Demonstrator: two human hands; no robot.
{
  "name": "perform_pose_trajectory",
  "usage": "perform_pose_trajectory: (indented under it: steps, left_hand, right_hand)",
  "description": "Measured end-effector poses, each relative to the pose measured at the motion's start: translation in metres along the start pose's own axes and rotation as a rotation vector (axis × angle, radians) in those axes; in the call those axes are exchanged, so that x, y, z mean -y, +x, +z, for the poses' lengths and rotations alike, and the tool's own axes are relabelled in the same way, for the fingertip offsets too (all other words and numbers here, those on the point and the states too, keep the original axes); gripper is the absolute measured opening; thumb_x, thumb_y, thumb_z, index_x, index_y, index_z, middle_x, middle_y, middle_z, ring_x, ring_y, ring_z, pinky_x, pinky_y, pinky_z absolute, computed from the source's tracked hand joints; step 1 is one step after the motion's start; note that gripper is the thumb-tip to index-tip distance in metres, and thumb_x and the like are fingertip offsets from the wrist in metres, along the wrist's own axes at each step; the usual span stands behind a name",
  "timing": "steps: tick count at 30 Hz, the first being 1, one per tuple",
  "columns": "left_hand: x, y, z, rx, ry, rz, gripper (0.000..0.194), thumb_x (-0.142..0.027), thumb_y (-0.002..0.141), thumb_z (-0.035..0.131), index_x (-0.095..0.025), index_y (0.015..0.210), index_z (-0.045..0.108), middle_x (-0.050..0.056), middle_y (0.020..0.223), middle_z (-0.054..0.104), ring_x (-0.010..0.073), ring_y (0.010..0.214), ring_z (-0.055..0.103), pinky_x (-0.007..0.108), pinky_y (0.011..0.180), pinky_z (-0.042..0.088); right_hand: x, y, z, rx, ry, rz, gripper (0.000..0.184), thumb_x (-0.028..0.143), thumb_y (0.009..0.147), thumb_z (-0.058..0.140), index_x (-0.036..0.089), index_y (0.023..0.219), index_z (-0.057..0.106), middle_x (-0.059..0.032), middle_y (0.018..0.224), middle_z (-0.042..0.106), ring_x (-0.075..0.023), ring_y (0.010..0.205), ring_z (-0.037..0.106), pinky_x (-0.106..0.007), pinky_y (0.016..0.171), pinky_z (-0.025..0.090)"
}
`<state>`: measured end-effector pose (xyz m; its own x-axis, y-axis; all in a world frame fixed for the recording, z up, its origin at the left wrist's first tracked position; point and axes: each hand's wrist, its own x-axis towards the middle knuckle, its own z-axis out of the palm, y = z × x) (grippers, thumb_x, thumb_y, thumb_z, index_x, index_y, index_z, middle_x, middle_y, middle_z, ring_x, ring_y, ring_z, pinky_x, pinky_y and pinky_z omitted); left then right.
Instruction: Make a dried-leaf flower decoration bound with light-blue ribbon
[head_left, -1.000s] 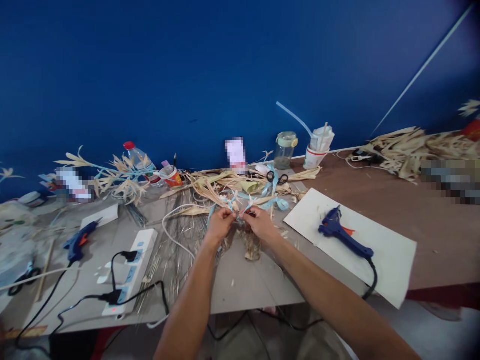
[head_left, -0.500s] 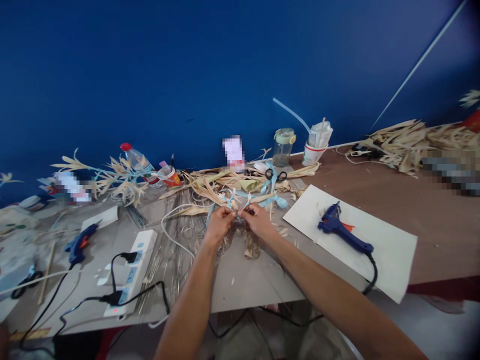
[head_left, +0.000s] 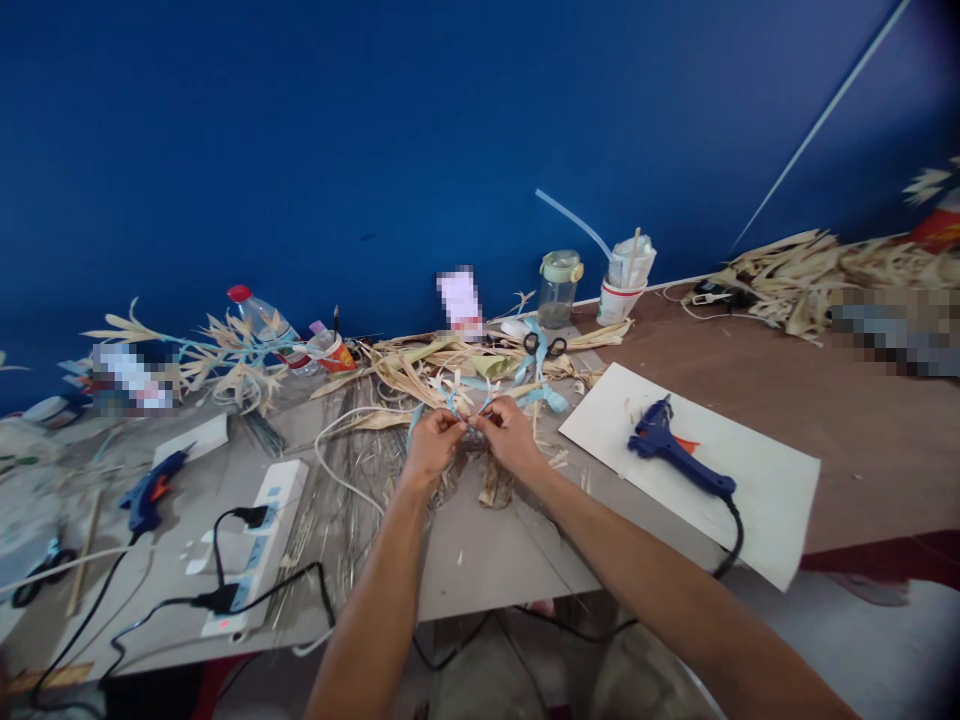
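Observation:
My left hand (head_left: 435,444) and my right hand (head_left: 513,436) meet over the middle of the table, fingertips almost touching. Each pinches the lower end of a thin stem wrapped in light blue. A small pale husk flower (head_left: 452,384) tops the stem in the left fingers, and another pale flower (head_left: 489,388) rises above the right. Where the stems meet is hidden by the fingers. Dry brown husk scraps (head_left: 495,483) lie just below the hands. Behind them spreads a heap of dried husks (head_left: 420,362), with light blue ribbon (head_left: 551,398) and black-handled scissors (head_left: 555,347).
At right, a blue glue gun (head_left: 679,450) rests on a white board (head_left: 765,500); another glue gun (head_left: 154,490) lies left. Near a power strip (head_left: 259,560) are cords and thin wires (head_left: 349,470). A lidded jar (head_left: 559,290) and a paper cup (head_left: 621,302) stand at the back.
The whole view has shifted slightly, with the table things appearing a little further left. Both hands keep their pinch on the stems, and the flower tops show a bit more clearly.

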<state>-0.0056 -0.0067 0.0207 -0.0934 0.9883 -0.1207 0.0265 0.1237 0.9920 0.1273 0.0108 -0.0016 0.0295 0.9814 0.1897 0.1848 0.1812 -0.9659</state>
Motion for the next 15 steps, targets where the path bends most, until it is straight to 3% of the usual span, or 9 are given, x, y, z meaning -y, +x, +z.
perform_pose_trajectory:
  steps: [15]
  left_hand:
    - [0.0078,0.0054,0.0008,-0.095,0.112,0.105,0.011,-0.023,0.063,0.065,-0.017,0.068,0.057,-0.004,0.054,0.051,0.0094,0.051,0.043,0.022,0.052,0.031]
  right_hand:
    - [0.0027,-0.0022,0.0009,-0.018,-0.033,0.012,0.01,0.03,0.069,0.06,0.021,0.066,0.057,-0.0038,0.082,0.058,-0.0183,0.075,0.054,-0.033,0.072,0.045]
